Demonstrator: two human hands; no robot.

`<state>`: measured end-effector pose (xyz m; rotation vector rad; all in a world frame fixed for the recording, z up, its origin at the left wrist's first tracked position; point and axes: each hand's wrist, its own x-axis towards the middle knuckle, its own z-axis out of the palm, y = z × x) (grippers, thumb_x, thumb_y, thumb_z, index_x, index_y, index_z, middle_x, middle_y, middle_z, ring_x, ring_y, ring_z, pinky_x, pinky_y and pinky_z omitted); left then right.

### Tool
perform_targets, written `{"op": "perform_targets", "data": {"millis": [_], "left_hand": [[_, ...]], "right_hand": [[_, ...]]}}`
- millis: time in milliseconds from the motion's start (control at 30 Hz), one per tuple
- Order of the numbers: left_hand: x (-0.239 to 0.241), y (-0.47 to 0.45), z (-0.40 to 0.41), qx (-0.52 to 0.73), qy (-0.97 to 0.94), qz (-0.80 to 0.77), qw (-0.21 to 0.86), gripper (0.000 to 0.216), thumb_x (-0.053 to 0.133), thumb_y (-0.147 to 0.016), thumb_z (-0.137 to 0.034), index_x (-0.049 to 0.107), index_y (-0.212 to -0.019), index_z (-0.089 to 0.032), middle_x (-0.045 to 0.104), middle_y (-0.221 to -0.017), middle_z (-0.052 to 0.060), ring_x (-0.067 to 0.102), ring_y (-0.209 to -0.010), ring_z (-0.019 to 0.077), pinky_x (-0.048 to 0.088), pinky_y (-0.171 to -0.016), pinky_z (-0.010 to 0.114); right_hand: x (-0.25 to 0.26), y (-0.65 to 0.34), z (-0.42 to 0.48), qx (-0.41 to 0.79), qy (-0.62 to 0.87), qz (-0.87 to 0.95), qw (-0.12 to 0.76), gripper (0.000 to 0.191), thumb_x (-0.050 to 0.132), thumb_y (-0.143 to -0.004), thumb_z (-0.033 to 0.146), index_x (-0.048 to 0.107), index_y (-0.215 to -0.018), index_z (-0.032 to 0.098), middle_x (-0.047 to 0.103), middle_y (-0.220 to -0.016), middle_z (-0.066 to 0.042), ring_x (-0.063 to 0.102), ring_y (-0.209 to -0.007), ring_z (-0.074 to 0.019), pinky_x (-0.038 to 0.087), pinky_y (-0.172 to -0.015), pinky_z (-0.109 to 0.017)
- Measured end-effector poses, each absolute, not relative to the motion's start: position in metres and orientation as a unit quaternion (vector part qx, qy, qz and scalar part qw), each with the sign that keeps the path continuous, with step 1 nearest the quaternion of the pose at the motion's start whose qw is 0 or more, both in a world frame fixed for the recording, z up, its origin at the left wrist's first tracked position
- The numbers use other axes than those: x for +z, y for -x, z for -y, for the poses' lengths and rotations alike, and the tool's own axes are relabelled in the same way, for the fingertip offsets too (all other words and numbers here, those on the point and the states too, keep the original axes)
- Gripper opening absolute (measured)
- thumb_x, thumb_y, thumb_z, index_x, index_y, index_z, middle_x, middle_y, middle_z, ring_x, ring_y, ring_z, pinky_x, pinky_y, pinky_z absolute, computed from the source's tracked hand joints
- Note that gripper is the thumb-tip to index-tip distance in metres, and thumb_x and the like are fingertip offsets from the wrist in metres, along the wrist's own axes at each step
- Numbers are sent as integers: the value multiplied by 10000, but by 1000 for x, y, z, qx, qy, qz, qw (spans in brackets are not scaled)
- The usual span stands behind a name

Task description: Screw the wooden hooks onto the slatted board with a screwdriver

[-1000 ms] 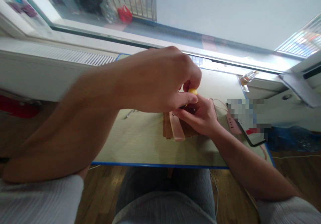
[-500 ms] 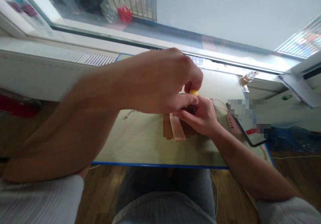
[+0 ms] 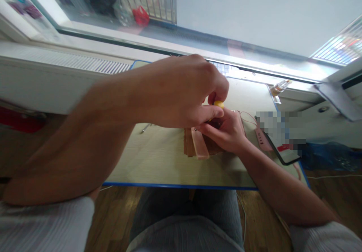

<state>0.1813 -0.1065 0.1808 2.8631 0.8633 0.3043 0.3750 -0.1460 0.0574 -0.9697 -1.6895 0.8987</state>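
Note:
My left hand (image 3: 195, 93) reaches across the table with bent fingers, its thumb and forefinger closed around a thing with a rounded yellow end (image 3: 218, 104). Most of that thing is hidden by the fingers, and its kind does not show. Just below and to the right, my right hand (image 3: 230, 129) touches the left thumb. Its fingers curl about something dark that I cannot make out. Under both hands lies a brown, rough-edged sheet (image 3: 190, 144), perhaps cardboard or leather. A pale pink strip (image 3: 201, 146) rests on top and overhangs its near edge slightly.
The table (image 3: 158, 165) has a blue edge. A thin metal rod (image 3: 145, 128) lies left of the brown sheet. On the right are a pink power strip (image 3: 262, 139) with a cord and a partly blurred-out tablet-like device (image 3: 288, 156). A glass (image 3: 279, 87) stands by the window.

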Motion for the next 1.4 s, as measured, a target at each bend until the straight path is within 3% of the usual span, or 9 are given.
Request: {"op": "perform_targets", "data": {"millis": [233, 500, 733, 967, 1400], "left_hand": [[179, -180, 105, 94, -948, -297, 68, 225, 598, -1008, -302, 818, -1018, -257, 783, -944, 16, 678, -807, 182, 459, -789, 313], [177, -180, 104, 98, -949, -293, 60, 234, 598, -1002, -327, 818, -1036, -253, 780, -936, 11, 686, -812, 172, 461, -777, 301], [178, -181, 103, 79, -946, -308, 65, 249, 595, -993, -342, 831, -1061, -298, 817, -978, 24, 755, -907, 229, 536, -851, 346], [177, -183, 103, 94, -953, -283, 56, 234, 565, -971, -304, 796, -1010, -299, 803, -947, 30, 727, -828, 225, 510, -750, 362], [177, -184, 103, 88, -950, -297, 49, 205, 596, -991, -338, 791, -1030, -289, 811, -962, 31, 722, -837, 210, 497, -733, 337]], "right_hand": [[55, -376, 146, 368, 390, 690, 486, 222, 874, -844, 291, 660, -846, 230, 649, -692, 50, 568, -602, -106, 484, -525, -235], [56, -375, 146, 363, 395, 692, 483, 238, 878, -848, 267, 644, -825, 235, 637, -677, 53, 569, -597, -109, 478, -515, -239], [57, -376, 145, 364, 390, 690, 489, 223, 868, -852, 281, 651, -825, 235, 650, -680, 51, 575, -596, -109, 483, -512, -236], [59, -376, 145, 372, 377, 697, 484, 258, 862, -842, 242, 612, -779, 236, 635, -681, 49, 580, -611, -110, 521, -544, -241], [56, -377, 145, 356, 390, 697, 486, 231, 876, -860, 312, 662, -829, 229, 657, -687, 36, 578, -610, -119, 494, -516, -243]]}}
